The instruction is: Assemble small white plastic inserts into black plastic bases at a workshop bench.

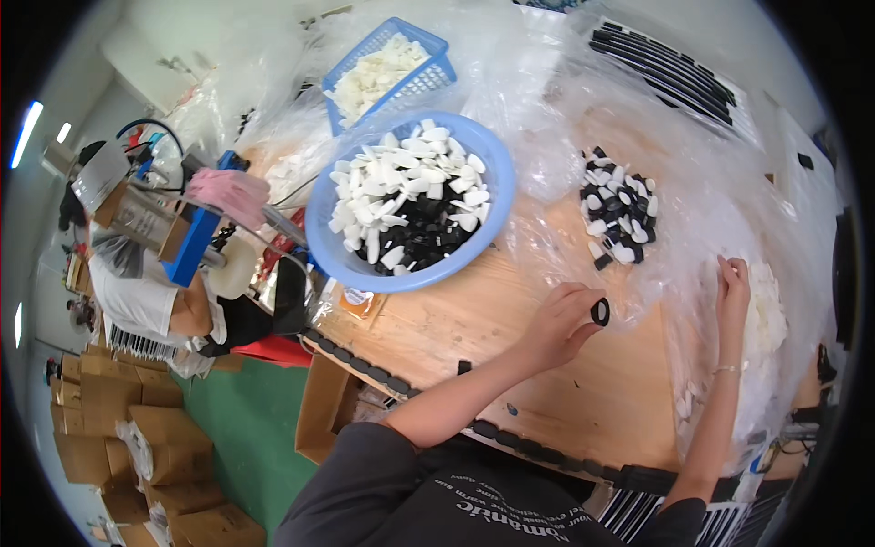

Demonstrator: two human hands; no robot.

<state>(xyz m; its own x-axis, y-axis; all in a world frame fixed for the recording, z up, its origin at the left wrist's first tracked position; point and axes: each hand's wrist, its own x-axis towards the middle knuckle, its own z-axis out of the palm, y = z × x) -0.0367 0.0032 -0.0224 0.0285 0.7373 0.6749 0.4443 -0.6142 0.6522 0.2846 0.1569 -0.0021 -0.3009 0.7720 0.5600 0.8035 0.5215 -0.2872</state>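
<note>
My left hand (pixel 558 324) is closed over the wooden table, pinching a small black oval piece (pixel 600 312) with a pale centre. Off to the right, my right hand (pixel 733 281) has its fingers drawn together beside a heap of white pieces (pixel 766 314) lying on clear plastic; whatever those fingers hold is too small to make out. Beyond my left hand lies a pile of mixed black and white pieces (pixel 620 210). A round blue basin (pixel 501 187) at centre left holds many white oval pieces over black ones.
Behind the basin, a blue plastic basket (pixel 442 71) contains white pieces. Clear plastic sheeting (pixel 538 164) covers much of the table's far side. Long black strips (pixel 661 68) lie at the far right. At left are a bench machine (pixel 187 237), another person (pixel 137 296) and cardboard boxes (pixel 169 438).
</note>
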